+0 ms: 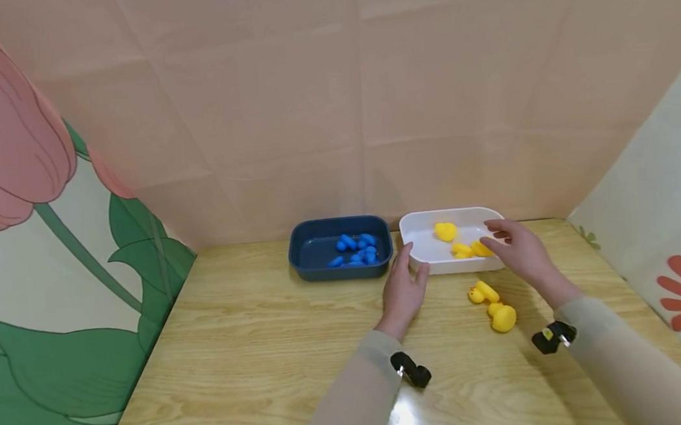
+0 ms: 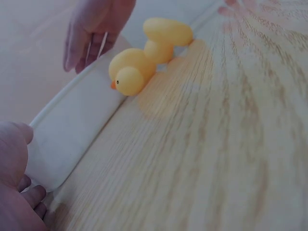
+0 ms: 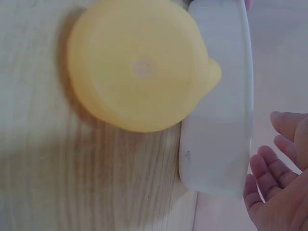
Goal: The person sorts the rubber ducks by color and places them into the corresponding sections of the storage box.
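Note:
A white tray (image 1: 452,266) stands at the back with 3 yellow rubber ducks (image 1: 446,232) inside. My left hand (image 1: 403,294) holds its front left corner, thumb against the front wall and fingers round the side; the wrist view shows the thumb tip at the rim. Over the tray's right end is my right hand (image 1: 521,251), fingers loosely bent and holding nothing, as its wrist view shows too. Two more ducks lie on the table in front of the tray: one on its side (image 1: 486,291), the other (image 1: 503,318) with its flat base toward me. That base fills much of the right wrist view (image 3: 139,67).
Left of the white tray stands a dark blue tray (image 1: 341,273) with several small blue toys (image 1: 369,255). Both trays are close to the back wall covering (image 1: 334,109) on a wood-grain table (image 1: 237,349). Flower-printed panels (image 1: 639,220) flank the table.

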The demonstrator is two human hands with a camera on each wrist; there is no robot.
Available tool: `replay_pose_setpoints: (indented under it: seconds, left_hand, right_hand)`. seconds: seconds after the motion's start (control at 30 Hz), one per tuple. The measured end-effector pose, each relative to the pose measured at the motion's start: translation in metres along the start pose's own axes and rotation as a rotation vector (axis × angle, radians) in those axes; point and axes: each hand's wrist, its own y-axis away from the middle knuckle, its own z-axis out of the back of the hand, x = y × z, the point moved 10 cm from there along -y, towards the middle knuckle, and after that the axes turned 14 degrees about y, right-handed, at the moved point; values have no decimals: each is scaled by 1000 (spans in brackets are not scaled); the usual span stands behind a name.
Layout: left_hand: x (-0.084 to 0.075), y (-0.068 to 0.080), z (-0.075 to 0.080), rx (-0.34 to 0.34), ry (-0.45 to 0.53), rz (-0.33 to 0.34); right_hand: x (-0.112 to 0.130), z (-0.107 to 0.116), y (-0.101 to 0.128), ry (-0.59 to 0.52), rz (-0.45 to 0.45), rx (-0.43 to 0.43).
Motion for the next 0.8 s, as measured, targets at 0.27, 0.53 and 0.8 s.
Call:
replay_pose_setpoints:
  seconds: [0.27, 0.53, 0.8]
  left_hand:
    - [-1, -1, 0, 3, -4, -1]
    - [-3, 0, 3, -3, 4, -12]
    - [-3, -1, 1, 3, 3, -5]
  right_hand:
    - [6, 7, 25, 7, 55, -45]
    - [8, 9, 50, 7, 78, -57]
    - [11, 5, 75, 16, 82, -31]
